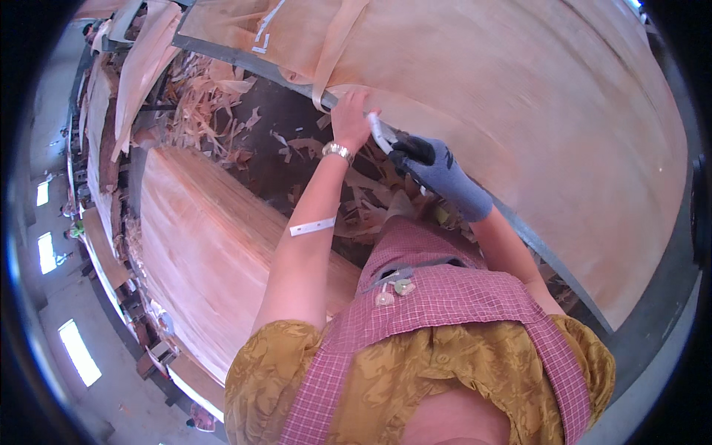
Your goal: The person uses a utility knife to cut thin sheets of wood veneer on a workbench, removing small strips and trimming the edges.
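Left hand point(350, 119), bare: fingers bent at the sheet's near edge, back of the hand to the camera; tips hidden, so cannot tell whether they pinch the edge or only rest on it. Right hand point(430, 163), gloved in blue-grey with black on the finger side: fingers curled toward the left hand; closure cannot be told. A narrow white piece point(380, 132) lies between the two hands, at the right hand's finger ends; held or wrapped round a finger, unclear.

Key relation: the broad veneer sheet point(534, 133) lies ahead of the fingers and out to the person's right. Its near edge runs obliquely, upper left to lower right, and both hands sit along this line, the left farther up it. The right is nearer the sheet's wide right-hand part.

Just left of the left hand, a loose veneer strip point(337, 44) lies across the sheet, long axis pointing away from the person, near end at the edge; the left hand is the nearer one.

Farther out: white tape pieces point(261, 41) on the sheet, upper left; a tape strip point(311, 227) on the left forearm; veneer scraps point(211, 96) beyond the edge; a veneer stack point(200, 222) to the left.
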Tool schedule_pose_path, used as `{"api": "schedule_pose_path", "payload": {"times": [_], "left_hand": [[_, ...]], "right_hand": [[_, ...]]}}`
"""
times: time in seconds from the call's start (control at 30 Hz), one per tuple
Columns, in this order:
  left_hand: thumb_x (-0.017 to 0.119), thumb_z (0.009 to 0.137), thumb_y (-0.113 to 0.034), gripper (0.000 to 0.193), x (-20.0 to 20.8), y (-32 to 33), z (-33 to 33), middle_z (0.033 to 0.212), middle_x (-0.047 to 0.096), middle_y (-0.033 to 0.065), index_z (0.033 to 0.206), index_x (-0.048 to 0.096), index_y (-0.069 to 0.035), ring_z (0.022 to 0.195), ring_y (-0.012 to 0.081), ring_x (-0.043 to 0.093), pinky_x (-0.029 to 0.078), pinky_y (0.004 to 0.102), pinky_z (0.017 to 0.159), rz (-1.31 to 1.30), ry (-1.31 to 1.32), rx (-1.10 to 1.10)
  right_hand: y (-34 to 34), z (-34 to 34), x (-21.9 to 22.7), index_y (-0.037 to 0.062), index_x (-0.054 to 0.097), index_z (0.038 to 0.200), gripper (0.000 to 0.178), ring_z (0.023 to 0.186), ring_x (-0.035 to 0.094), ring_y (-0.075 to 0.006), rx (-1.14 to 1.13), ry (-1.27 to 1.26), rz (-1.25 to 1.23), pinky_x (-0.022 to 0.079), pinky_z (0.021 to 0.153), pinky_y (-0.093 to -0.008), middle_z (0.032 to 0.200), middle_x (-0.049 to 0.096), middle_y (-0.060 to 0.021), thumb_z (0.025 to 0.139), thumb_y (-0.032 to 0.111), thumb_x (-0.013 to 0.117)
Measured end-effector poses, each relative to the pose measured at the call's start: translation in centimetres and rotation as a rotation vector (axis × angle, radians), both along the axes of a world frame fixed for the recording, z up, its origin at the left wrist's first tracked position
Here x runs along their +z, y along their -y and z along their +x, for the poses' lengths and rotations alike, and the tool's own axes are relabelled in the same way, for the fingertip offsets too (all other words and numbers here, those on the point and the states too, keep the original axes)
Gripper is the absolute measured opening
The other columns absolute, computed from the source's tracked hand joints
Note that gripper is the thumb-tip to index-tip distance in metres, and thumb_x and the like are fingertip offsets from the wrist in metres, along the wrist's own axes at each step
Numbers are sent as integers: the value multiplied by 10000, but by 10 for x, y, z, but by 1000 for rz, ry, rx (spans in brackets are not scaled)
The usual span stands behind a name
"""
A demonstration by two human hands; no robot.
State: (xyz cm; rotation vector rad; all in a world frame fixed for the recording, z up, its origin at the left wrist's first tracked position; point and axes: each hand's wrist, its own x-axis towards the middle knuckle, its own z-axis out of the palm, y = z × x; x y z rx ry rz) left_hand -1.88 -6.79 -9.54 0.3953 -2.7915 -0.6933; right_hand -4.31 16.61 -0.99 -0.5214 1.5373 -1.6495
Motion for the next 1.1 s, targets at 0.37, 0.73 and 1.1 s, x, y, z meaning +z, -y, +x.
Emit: {"api": "schedule_pose_path", "payload": {"times": [0.37,0.73,1.1], "left_hand": [[676,862,-215,474,-24,-24,8,1359,530,94,1302,554,-87,1305,291,469,327,464,1129,-190,-143,87],[552,885,-62,506,-19,2,3,1419,546,53,1388,531,-119,1196,277,561,440,432,989,-19,-246,90],[573,826,-36,530,-12,25,0,1399,569,-28,1338,603,-171,1178,205,555,464,358,937,-367,-46,-191]], "right_hand": [[66,-68,5,46,692,1116,253,600,554,-39,-206,193,-15,408,503,-203,779,666,5,943,230,695],[78,-59,-88,27,674,1076,245,589,586,-92,-151,526,69,470,535,-224,787,654,-27,966,246,661],[59,-61,-76,16,647,886,243,665,637,-378,-120,-592,599,485,618,-459,768,661,-215,892,259,651]]}}
